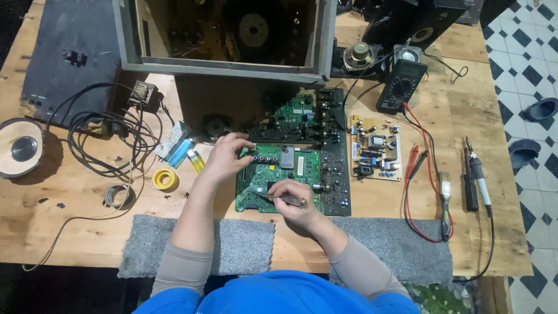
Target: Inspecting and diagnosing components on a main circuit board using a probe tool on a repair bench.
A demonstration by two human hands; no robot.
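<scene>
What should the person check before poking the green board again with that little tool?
1. Left hand steadying the green circuit board at its top left edge: ok.
2. Right hand gripping the thin tool: ok.
3. Tool tip on the right spot of the board: cannot tell, too small.
4. Multimeter leads lying off the board, to the right: ok.
5. Soldering iron parked away from both hands at the table's right: ok.
6. Board unplugged from power: cannot tell.
</scene>
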